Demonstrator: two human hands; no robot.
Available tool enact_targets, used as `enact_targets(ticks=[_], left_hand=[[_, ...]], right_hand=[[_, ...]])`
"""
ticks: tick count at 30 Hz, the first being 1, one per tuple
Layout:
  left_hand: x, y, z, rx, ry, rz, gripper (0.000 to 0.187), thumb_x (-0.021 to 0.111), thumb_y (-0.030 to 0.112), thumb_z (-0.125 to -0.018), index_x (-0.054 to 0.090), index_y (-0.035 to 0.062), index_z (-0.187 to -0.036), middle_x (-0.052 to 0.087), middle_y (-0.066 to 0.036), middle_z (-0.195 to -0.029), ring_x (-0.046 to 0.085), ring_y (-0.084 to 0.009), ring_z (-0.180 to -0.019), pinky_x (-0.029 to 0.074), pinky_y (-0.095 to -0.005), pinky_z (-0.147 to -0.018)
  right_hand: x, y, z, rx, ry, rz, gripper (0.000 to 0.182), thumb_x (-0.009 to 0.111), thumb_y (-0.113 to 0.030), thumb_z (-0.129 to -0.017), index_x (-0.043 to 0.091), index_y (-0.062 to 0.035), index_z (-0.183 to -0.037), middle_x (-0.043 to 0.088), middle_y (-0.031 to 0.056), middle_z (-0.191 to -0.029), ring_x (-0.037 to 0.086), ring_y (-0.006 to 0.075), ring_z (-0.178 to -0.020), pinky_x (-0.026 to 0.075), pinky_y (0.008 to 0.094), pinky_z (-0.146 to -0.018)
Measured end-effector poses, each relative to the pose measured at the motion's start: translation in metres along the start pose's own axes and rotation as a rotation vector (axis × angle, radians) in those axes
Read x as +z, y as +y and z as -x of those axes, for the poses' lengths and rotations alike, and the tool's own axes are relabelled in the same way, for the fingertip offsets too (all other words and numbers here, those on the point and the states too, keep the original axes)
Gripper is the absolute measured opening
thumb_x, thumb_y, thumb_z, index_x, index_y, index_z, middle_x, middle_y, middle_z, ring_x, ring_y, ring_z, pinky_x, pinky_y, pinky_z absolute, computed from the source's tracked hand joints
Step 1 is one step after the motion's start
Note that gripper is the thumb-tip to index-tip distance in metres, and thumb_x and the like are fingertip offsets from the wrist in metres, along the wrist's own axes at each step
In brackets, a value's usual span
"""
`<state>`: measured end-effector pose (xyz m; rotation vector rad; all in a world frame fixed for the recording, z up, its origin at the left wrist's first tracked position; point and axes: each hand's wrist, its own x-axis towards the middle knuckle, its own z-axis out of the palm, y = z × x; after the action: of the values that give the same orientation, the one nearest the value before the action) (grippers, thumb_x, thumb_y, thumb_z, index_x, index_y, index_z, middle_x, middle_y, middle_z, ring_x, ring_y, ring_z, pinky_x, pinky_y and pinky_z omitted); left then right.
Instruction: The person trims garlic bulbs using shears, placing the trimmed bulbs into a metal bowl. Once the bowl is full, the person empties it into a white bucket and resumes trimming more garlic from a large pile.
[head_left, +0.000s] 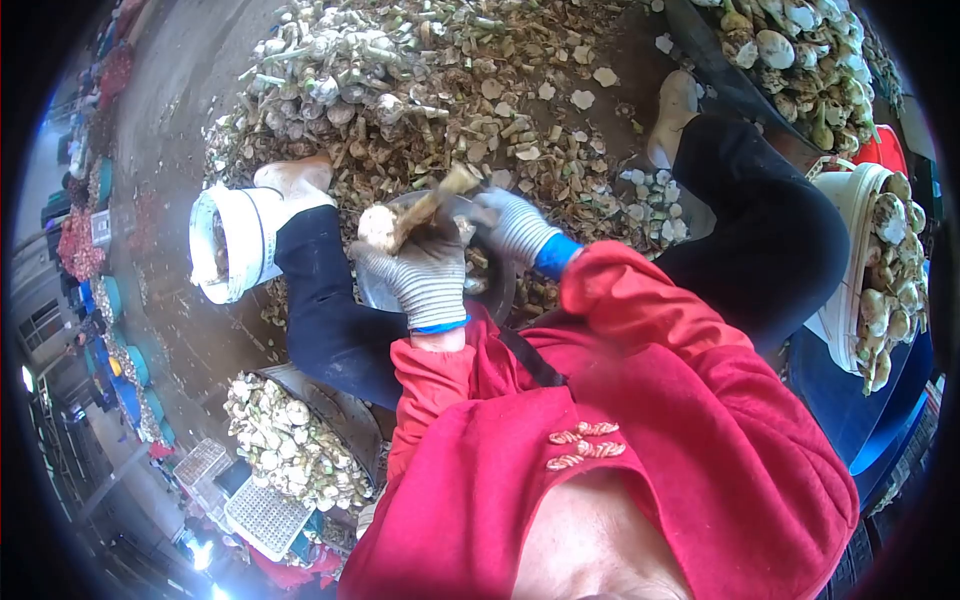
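Observation:
My left hand (418, 275), in a striped knit glove with a blue cuff, is closed around a garlic bulb (378, 228) with its long dry stalk. The stalk slants up and to the right, past my fingers. My right hand (515, 226), in a matching glove, is curled beside the stalk's upper end. Whatever its fingers grip is hidden and smeared. Below both hands, between my legs, is a round metal basin (376, 292) with some bulbs inside, partly covered by my hands.
A heap of garlic with stalks (335, 85) lies ahead, among cut stalks and peelings. A white bucket (235, 240) stands left of my leg. To the right, a white tub (845, 270) is heaped with garlic. More bulbs (290, 440) lie at lower left, near a white crate (268, 518).

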<state>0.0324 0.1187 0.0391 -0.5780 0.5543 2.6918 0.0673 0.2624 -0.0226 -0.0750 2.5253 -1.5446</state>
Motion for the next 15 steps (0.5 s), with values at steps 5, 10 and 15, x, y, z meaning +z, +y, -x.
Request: enact_targets(ticks=[5, 10, 15], left_hand=[[-0.001, 0.028, 0.018, 0.125, 0.067, -0.143, 0.068, 0.064, 0.067, -0.068, 0.057, 0.007, -0.099, 0.06, -0.006, -0.091, 0.059, -0.0219, -0.083, 0.053, -0.0445, -0.08], [-0.049, 0.047, 0.05, -0.048, 0.579, -0.241, 0.093, 0.055, 0.074, -0.07, 0.04, 0.0026, -0.128, 0.049, -0.014, -0.117, 0.049, -0.0264, -0.106, 0.046, -0.0469, -0.091], [-0.033, 0.025, -0.046, -0.11, 0.528, -0.389, 0.077, 0.068, 0.044, -0.079, 0.033, 0.009, -0.137, 0.052, -0.009, -0.095, 0.054, -0.0231, -0.08, 0.051, -0.0393, -0.073]], right_hand=[[0.047, 0.136, 0.006, 0.668, 0.003, -0.196, 0.028, 0.066, -0.009, -0.07, 0.062, -0.005, -0.097, 0.064, 0.0089, -0.081, 0.059, 0.021, -0.072, 0.048, 0.0324, -0.066], [0.016, 0.084, 0.004, 0.721, 0.228, -0.618, 0.029, 0.064, -0.013, -0.072, 0.063, -0.004, -0.1, 0.067, 0.0096, -0.083, 0.06, 0.0201, -0.076, 0.048, 0.0313, -0.073], [0.008, 0.062, -0.003, 0.739, 0.218, -0.763, 0.033, 0.065, -0.015, -0.075, 0.06, -0.0039, -0.106, 0.065, 0.0081, -0.087, 0.059, 0.0166, -0.072, 0.048, 0.0282, -0.068]])
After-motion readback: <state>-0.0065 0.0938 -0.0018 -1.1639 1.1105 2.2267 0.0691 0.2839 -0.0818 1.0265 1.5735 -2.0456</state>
